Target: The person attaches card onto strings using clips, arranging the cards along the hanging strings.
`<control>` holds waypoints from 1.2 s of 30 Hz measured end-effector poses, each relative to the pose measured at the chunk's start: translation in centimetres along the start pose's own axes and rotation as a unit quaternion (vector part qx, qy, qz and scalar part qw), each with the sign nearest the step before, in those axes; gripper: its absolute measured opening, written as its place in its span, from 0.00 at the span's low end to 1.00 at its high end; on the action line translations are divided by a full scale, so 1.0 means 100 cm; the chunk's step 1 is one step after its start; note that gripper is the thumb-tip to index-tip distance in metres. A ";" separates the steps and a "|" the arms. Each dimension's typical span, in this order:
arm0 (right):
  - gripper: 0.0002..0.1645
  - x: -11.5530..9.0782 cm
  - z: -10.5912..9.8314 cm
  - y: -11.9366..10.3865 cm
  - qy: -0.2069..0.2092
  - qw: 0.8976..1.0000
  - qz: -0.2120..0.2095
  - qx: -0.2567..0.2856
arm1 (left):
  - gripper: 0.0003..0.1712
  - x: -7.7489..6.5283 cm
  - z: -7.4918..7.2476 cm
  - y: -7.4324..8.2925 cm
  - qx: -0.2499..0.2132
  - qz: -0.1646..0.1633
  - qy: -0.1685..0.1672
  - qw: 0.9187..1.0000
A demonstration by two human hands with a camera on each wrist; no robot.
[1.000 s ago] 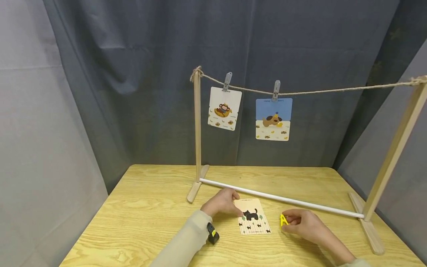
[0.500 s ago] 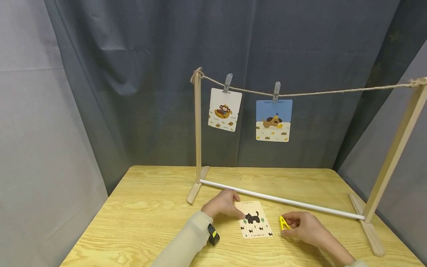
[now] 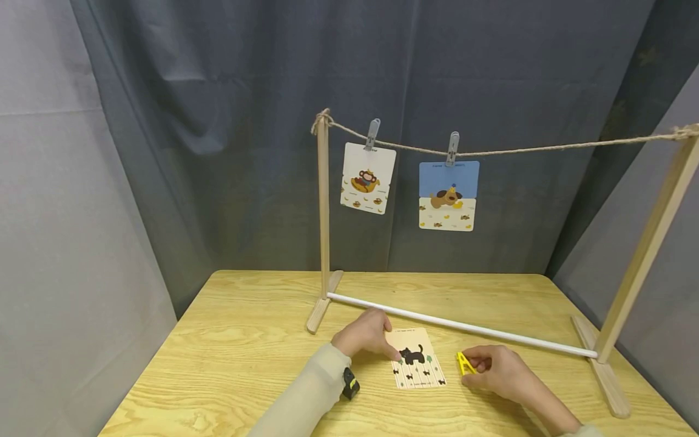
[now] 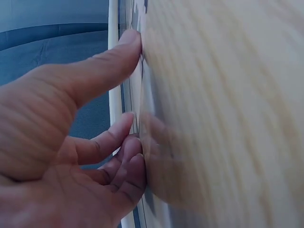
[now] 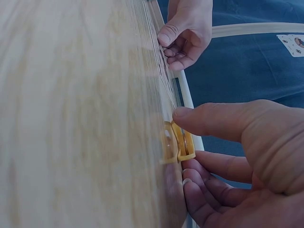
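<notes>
A card with a black cat [image 3: 414,355] lies flat on the table. My left hand [image 3: 364,332] holds it at its upper left corner, thumb on the left edge and curled fingers by the top edge. Seen low in the left wrist view, the thumb [image 4: 118,52] and fingertips touch down at the tabletop, the card nearly edge-on. Right of the card, my right hand [image 3: 499,371] holds a yellow clothespin [image 3: 466,364] between thumb and fingers. In the right wrist view the clothespin [image 5: 184,141] rests at the table surface, its tip pointing toward the card.
Behind the hands stands a wooden frame [image 3: 324,206] with a white bottom rod [image 3: 459,325] and a string line [image 3: 546,149]. Grey clothespins [image 3: 452,149] hold a monkey card [image 3: 367,193] and a dog card [image 3: 448,209] on it. A dark curtain [image 3: 246,152] hangs behind.
The cat card and my left hand have shifted slightly toward the front and right. The yellow clothespin has turned slightly in my right hand, showing more of its side.
</notes>
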State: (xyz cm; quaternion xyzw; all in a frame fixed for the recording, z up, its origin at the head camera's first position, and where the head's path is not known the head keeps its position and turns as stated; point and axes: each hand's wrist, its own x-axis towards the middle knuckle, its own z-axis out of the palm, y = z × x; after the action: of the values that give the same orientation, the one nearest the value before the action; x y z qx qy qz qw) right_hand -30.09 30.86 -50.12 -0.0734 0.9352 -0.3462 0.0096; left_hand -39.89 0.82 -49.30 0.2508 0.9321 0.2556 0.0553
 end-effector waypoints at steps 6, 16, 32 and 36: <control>0.33 -0.001 0.000 -0.002 0.001 1.000 0.011 -0.006 | 0.40 -0.003 -0.001 0.003 0.012 -0.010 0.001 1.000; 0.32 -0.002 0.001 -0.003 0.004 1.000 0.011 -0.003 | 0.42 -0.006 -0.002 0.007 0.015 -0.020 -0.006 1.000; 0.32 0.000 0.000 -0.003 -0.002 1.000 0.028 0.007 | 0.39 -0.003 -0.006 0.004 0.032 -0.010 -0.034 0.999; 0.32 -0.001 -0.001 -0.003 -0.001 1.000 0.024 0.002 | 0.45 -0.003 -0.006 0.005 0.036 -0.001 -0.042 0.998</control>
State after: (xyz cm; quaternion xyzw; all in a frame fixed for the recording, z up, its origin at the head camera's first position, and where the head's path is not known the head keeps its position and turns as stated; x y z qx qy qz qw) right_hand -30.00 30.68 -49.88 -0.0515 0.9362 -0.3473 0.0184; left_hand -39.56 0.74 -48.57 0.2626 0.9377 0.2108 0.0852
